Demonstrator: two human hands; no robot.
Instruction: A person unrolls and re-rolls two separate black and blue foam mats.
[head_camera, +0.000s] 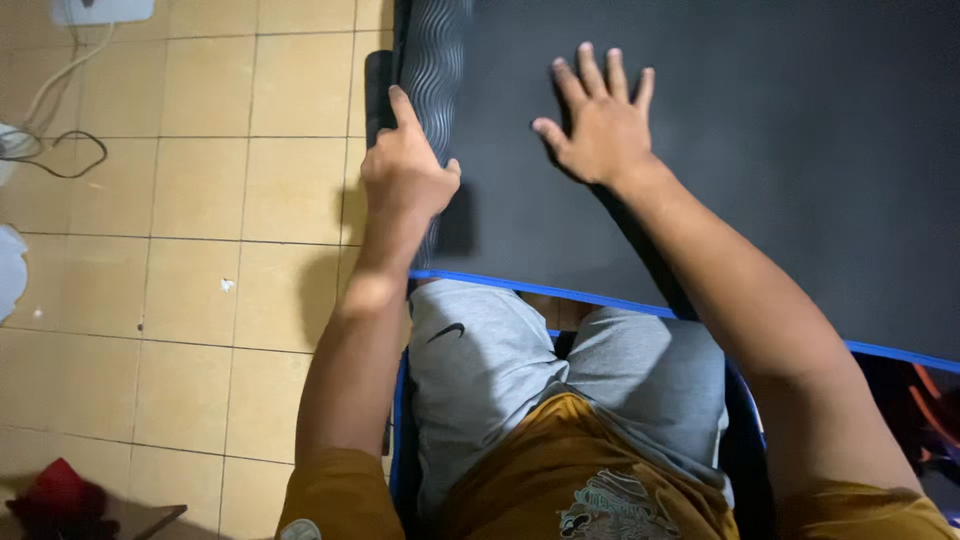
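A dark grey exercise mat (760, 150) lies spread on the floor in front of my knees, with a blue edge (500, 283) along its near side. Its left end is a rolled part with a wavy ribbed texture (432, 60). My left hand (405, 170) rests on that roll, index finger pointing up along it and thumb wrapped round its right side. My right hand (598, 120) lies flat on the mat with fingers spread, palm down. I kneel at the mat's near edge in grey shorts (520, 360).
Beige tiled floor (200, 250) stretches to the left of the mat. A white cable and a dark cable (60, 150) lie at the upper left, by a white object at the left edge. A red object (55, 490) sits at the bottom left corner.
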